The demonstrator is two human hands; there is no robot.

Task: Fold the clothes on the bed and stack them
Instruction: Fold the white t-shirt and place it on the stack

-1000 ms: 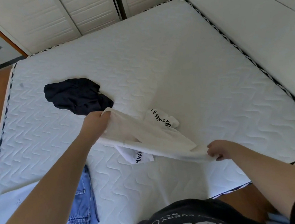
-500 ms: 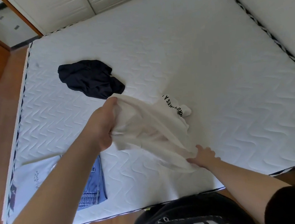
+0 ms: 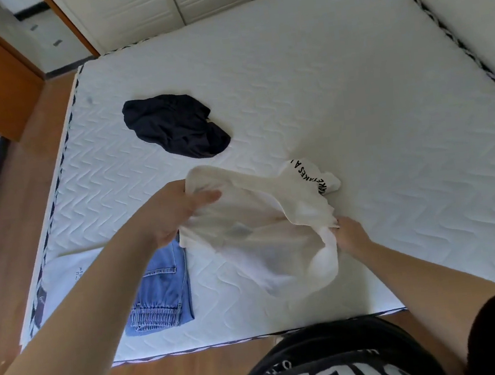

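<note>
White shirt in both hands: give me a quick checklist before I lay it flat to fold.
1. Left hand holds the white shirt at its far edge: ok.
2. Right hand grip on the bunched side: ok.
3. Shirt spread out flat: not ok, it is crumpled.
4. Bare mattress to the right for laying it: ok.
5. Folded jeans apart from the shirt: cannot tell, edges meet in view.
6. Dark garment out of the way: ok.

The shirt (image 3: 261, 232) I'm handling is cream-white with black lettering. Beyond it, a navy-black garment (image 3: 176, 126); beside it, light blue jeans (image 3: 162, 291) — all on my white mattress (image 3: 353, 96), quilted in wavy zigzags, edged in black-and-white.
</note>
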